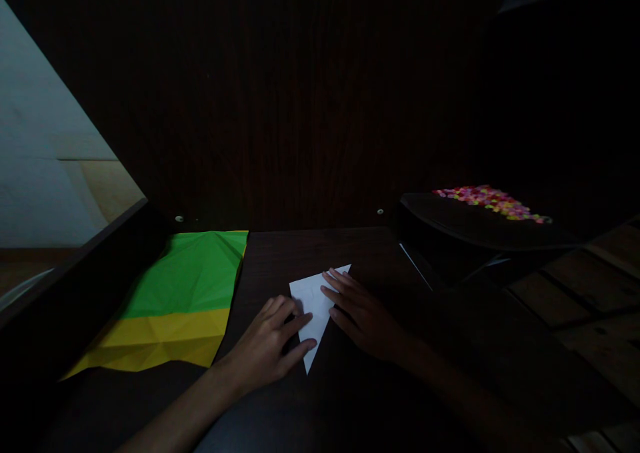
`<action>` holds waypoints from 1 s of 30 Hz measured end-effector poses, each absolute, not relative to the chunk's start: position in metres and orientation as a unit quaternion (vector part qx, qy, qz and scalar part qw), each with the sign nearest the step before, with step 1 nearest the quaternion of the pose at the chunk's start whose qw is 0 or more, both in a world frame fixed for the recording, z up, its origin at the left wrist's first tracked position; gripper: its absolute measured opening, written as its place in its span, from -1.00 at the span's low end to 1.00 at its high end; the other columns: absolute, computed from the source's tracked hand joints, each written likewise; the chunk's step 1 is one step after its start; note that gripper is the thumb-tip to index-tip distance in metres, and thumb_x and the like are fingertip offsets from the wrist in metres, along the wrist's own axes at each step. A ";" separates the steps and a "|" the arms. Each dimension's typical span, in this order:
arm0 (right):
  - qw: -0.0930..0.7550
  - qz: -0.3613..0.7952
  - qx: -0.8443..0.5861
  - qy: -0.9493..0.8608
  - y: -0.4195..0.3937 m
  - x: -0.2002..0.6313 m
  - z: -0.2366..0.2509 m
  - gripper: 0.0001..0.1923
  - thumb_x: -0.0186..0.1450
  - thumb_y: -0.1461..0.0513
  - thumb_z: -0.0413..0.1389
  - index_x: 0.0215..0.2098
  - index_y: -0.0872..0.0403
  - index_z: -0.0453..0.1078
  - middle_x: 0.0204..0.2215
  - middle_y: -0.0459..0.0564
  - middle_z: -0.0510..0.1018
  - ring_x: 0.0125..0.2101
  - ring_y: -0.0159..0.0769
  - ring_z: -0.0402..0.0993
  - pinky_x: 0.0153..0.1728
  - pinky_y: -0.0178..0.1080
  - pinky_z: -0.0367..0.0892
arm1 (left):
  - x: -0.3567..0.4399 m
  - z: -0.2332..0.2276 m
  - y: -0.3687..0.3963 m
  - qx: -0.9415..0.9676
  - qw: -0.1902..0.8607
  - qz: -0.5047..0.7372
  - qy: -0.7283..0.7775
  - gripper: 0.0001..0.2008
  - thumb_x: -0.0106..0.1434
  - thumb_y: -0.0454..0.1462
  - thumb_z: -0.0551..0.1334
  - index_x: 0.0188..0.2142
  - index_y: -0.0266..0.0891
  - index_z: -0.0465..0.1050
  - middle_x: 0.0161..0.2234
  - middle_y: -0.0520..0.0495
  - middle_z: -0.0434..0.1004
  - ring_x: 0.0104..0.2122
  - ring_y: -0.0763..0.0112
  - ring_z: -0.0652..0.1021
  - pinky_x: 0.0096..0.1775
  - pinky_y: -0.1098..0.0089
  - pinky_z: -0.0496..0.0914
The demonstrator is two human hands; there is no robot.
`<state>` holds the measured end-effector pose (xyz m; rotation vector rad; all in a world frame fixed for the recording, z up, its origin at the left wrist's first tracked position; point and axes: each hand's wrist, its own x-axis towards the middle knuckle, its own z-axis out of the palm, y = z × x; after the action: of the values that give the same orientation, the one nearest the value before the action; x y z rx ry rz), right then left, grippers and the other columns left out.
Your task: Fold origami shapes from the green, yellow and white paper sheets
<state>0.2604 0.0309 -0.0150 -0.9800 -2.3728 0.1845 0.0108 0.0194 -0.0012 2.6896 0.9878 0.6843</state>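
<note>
A white sheet of paper folded into a triangle lies on the dark wooden surface, one point toward me. From the left, my left hand rests against it; thumb and index finger lie apart on the paper, while the other fingers bend near its left edge. On the upper right side, my right hand lies with its fingers stretched out and spread, fingertips touching the paper. Neither hand grips the sheet. My right palm is in deep shadow and covers part of the paper's right edge.
A creased green and yellow sheet lies to the left. On the right, a dark curved shelf carries a heap of small colourful pieces. A dark upright panel stands behind, and a raised side board borders the left.
</note>
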 end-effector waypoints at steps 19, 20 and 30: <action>0.136 0.180 -0.300 -0.927 0.010 0.239 -0.005 -0.25 0.47 -0.01 -0.10 0.43 0.21 -0.23 0.40 0.21 -0.16 0.39 -0.11 -0.29 0.37 0.00 -0.09 | 0.011 -0.005 0.022 0.927 0.081 0.137 0.340 -0.18 0.30 0.11 0.15 0.38 -0.26 -0.03 0.36 -0.33 0.03 0.35 -0.04 0.08 0.26 -0.15 0.09; 0.136 0.182 -0.301 -0.926 0.010 0.239 -0.005 -0.25 0.47 -0.01 -0.09 0.43 0.21 -0.24 0.40 0.21 -0.17 0.39 -0.11 -0.29 0.37 0.00 -0.10 | 0.010 -0.005 0.021 0.927 0.082 0.137 0.339 -0.18 0.30 0.11 0.16 0.38 -0.26 -0.03 0.37 -0.33 0.02 0.35 -0.04 0.07 0.27 -0.15 0.08; 0.101 0.186 -0.341 -0.916 0.012 0.238 -0.003 -0.25 0.47 -0.03 -0.11 0.41 0.29 -0.16 0.39 0.25 -0.14 0.39 -0.09 -0.26 0.37 -0.01 -0.13 | 0.009 -0.009 0.021 0.928 0.087 0.116 0.344 -0.06 0.26 0.13 0.18 0.41 -0.31 -0.19 0.39 -0.37 -0.10 0.37 -0.02 0.01 0.30 -0.11 0.01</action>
<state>0.2381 0.0116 -0.0025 -1.0065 -2.7060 0.5487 0.0090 0.0209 -0.0092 2.7629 1.0239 0.3442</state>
